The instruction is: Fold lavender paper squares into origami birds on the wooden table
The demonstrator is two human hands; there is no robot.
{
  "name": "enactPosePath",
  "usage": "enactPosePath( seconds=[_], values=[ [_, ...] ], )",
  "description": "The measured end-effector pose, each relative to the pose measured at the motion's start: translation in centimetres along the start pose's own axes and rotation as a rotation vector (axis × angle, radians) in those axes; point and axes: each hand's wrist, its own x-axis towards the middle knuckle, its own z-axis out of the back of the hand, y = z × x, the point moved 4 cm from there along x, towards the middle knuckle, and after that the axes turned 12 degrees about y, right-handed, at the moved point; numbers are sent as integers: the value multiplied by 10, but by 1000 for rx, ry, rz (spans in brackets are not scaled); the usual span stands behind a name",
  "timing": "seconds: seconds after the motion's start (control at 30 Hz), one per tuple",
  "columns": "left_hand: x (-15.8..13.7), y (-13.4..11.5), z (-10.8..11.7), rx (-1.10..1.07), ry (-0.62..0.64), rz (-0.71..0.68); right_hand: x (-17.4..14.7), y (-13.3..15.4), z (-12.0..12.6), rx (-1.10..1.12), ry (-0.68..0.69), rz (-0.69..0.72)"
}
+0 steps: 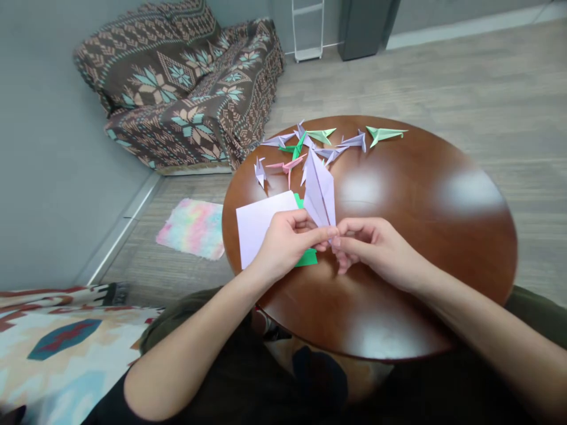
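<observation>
Between my hands is a folded piece of lavender origami paper (319, 186), its long point upward and a crease running down its middle. My left hand (292, 236) is closed on its lower left part, thumb across the front. With thumb and fingers, my right hand (365, 239) pinches its narrow bottom end, touching the left thumb. The fingertips hide that end. A stack of lavender paper squares (259, 224) lies beside my left hand, with green paper (307, 258) sticking out from under it.
Several folded paper cranes lie at the table's far side, among them a pink crane (287, 167), a dark green crane (295, 147) and a light green crane (384, 134). The round brown table (425, 195) stands before a patterned sofa (186, 100). A pastel rug (192, 227) lies left.
</observation>
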Motion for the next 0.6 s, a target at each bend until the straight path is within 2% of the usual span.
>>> enactPosePath(
  seconds=[0.33,0.5,0.6],
  values=[
    [-3,3,-9,-1,20,-21,2,-7,5,168,-155,25],
    [0,1,2,-17,-85,-119,1,-9,0,264,-162,-19],
    [1,1,6,-81,-80,-90,0,-8,1,257,-140,-41]
  ],
)
